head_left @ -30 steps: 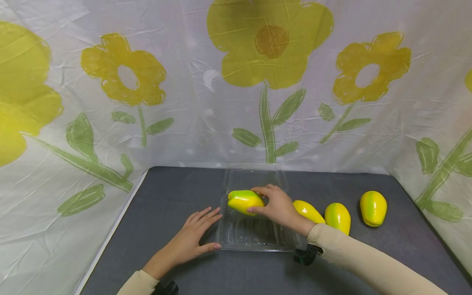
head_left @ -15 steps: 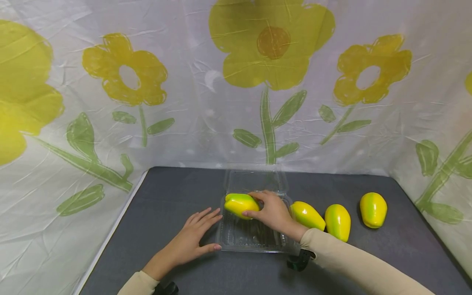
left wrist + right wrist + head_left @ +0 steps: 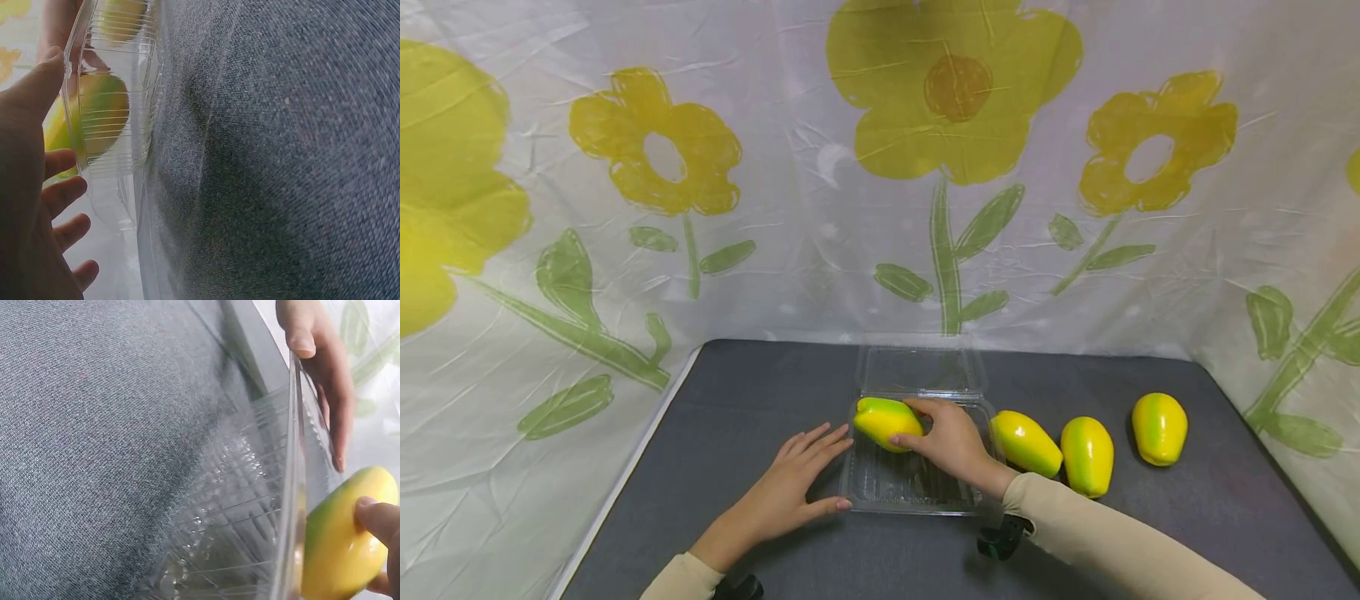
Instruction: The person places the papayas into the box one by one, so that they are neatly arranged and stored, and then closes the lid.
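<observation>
Here's my left hand (image 3: 786, 485), fingers fanned and nearly straight, thumb stuck out wide! Across to my right hand (image 3: 953, 446): thumb and fingers curved into a pinch, the beige-sleeved right forearm (image 3: 1112, 529) slanting in from the lower right.

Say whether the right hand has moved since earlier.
Yes: in the head view, the right hand shifted slightly left and down against the clear container.

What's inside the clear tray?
A yellow-green fruit, apparently partly inside, held by the right hand. Tray floor shows in front; fruit and hand cover part, hiding any contact.
</observation>
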The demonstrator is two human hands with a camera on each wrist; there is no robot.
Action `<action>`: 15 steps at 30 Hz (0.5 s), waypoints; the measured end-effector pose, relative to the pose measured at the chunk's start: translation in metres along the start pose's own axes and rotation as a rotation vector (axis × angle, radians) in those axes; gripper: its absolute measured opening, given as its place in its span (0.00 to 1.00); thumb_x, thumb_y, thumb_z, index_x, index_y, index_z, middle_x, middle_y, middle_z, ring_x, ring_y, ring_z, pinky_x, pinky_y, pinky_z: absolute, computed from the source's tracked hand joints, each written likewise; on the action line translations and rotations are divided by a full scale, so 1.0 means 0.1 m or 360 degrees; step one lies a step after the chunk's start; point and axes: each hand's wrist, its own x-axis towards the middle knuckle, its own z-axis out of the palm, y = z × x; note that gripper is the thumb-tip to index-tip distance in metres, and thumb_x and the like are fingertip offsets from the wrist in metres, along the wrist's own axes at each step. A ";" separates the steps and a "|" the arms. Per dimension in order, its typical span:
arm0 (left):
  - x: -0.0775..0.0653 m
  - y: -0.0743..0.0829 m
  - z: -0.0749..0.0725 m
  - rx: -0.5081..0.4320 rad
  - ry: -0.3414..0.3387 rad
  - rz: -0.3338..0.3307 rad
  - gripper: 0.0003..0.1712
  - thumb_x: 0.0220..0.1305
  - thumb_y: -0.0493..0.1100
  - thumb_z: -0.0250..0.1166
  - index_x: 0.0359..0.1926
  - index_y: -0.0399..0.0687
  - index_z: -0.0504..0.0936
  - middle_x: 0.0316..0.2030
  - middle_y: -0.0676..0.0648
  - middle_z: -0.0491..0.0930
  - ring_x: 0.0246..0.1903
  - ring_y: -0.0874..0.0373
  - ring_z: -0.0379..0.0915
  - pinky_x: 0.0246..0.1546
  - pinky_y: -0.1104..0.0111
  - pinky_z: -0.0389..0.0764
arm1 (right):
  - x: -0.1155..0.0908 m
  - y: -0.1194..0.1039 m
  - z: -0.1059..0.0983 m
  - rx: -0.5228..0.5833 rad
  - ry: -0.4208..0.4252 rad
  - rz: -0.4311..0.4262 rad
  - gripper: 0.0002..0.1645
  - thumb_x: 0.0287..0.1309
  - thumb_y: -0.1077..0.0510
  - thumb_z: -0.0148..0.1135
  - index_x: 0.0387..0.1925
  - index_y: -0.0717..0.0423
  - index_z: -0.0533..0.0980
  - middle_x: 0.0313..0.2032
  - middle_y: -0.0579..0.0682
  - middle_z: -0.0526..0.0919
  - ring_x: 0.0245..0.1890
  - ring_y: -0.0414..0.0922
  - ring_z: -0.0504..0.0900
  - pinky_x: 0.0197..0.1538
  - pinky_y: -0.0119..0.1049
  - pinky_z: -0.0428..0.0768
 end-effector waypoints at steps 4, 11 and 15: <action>0.00 0.00 0.00 0.0000 0.0005 0.0008 0.47 0.60 0.70 0.61 0.75 0.57 0.62 0.77 0.51 0.57 0.77 0.44 0.51 0.71 0.37 0.55 | -0.01 0.01 0.03 0.0024 0.0010 0.0010 0.36 0.48 0.39 0.75 0.58 0.48 0.80 0.49 0.48 0.87 0.41 0.44 0.83 0.43 0.40 0.81; -0.01 -0.01 0.00 -0.0013 0.0014 0.0023 0.48 0.60 0.73 0.58 0.75 0.56 0.62 0.77 0.50 0.57 0.76 0.44 0.52 0.71 0.37 0.55 | -0.02 0.01 0.07 0.0087 0.0013 0.0038 0.37 0.48 0.39 0.76 0.59 0.49 0.79 0.50 0.49 0.86 0.44 0.46 0.84 0.45 0.42 0.83; -0.01 -0.01 0.00 -0.0018 0.0017 0.0022 0.48 0.60 0.73 0.58 0.75 0.57 0.61 0.77 0.50 0.56 0.76 0.44 0.51 0.71 0.37 0.55 | -0.03 0.02 0.09 0.0112 0.0017 0.0069 0.37 0.48 0.40 0.76 0.59 0.50 0.79 0.51 0.49 0.85 0.44 0.46 0.84 0.46 0.42 0.83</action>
